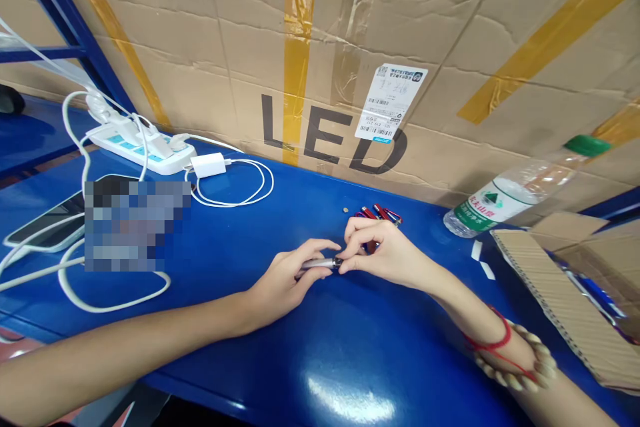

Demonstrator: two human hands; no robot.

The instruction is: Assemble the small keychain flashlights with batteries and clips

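Observation:
My left hand point(287, 280) holds a slim silver-grey tube point(320, 264) between thumb and fingers, a little above the blue table. At its dark end, the thumb and fingertips of my right hand point(380, 252) are pinched. Whether the tube is a pen or a small torch, I cannot tell. Just beyond my right hand lie several small red tubes point(381, 211) with metal parts, partly hidden by my fingers. A tiny round silvery piece point(345, 209) rests on the table to their left.
A large cardboard box point(240, 33) stands along the back of the blue table point(240, 373). On the left are a white power strip point(170, 159), a charger point(209, 165), cables and a phone point(50, 217). A plastic bottle point(505, 197) and an open carton point(565, 313) stand right.

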